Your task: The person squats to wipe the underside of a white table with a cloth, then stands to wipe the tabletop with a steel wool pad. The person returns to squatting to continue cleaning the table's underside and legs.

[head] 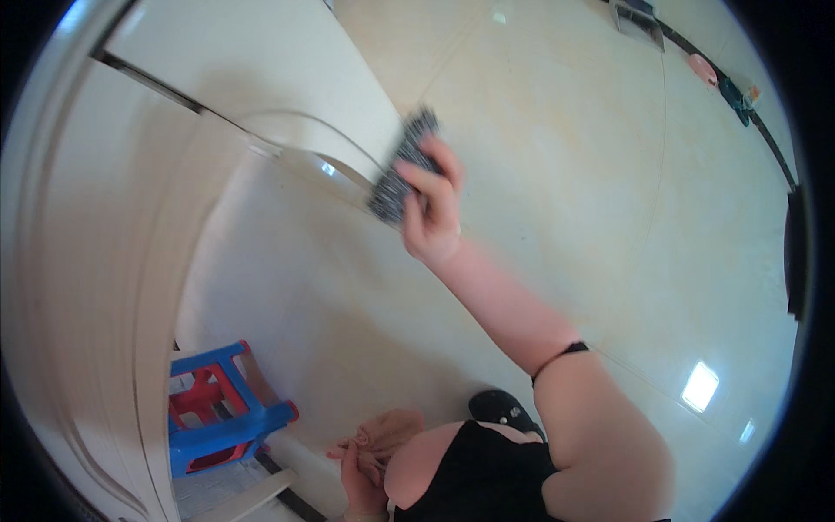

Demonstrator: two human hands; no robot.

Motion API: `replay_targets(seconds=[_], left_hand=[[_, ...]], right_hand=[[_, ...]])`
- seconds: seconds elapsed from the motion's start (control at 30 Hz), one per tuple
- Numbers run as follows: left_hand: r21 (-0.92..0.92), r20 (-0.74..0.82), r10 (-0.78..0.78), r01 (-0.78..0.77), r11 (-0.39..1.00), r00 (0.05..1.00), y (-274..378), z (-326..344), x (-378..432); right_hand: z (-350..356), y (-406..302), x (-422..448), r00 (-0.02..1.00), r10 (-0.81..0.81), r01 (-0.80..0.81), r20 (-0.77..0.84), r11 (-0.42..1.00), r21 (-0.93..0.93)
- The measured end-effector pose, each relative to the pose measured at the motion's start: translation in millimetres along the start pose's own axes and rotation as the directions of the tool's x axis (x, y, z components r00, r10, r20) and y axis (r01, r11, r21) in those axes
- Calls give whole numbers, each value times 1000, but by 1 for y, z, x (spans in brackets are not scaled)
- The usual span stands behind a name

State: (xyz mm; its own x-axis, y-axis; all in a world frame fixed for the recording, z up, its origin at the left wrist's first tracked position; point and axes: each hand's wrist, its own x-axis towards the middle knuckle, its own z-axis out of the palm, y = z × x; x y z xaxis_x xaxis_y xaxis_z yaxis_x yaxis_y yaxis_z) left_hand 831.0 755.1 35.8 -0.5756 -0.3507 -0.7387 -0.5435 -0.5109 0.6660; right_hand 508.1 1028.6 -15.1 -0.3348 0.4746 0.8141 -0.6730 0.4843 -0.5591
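Note:
My right hand [434, 202] grips a black-and-grey striped cleaning pad [408, 163], which is slightly blurred. The pad lies over the lower edge of a white panel, seemingly a door [261, 59]; whether it touches the surface I cannot tell. Down near my body, my left hand [362, 486] clutches a bunched pink cloth [391, 430]. A thin curved grey line crosses the white panel toward the pad, and I cannot tell whether it is a groove or a cord.
A blue-and-red plastic stool [225, 417] is beside the white frame [91, 293] at lower left. My black shoe [499, 408] stands on the glossy tiled floor [574, 196]. Along the far wall are a dustpan [636, 26], a pink item [702, 70] and a dark green item [734, 101].

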Motion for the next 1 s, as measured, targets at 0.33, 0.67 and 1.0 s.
replay_targets(seconds=[0.33,0.67,1.0], left_hand=[[51,151,1,-9,999,989,-27,-69,52],[-69,225,-37,54,996,974,-2,8,1],[-123,348,98,-58,991,932,-5,-17,22]], right_hand=[[22,-25,89,989,-10,34,-146,986,162],[2,-86,129,987,-136,138,-85,990,11],[17,-120,161,925,-370,364,-90,929,-71]])
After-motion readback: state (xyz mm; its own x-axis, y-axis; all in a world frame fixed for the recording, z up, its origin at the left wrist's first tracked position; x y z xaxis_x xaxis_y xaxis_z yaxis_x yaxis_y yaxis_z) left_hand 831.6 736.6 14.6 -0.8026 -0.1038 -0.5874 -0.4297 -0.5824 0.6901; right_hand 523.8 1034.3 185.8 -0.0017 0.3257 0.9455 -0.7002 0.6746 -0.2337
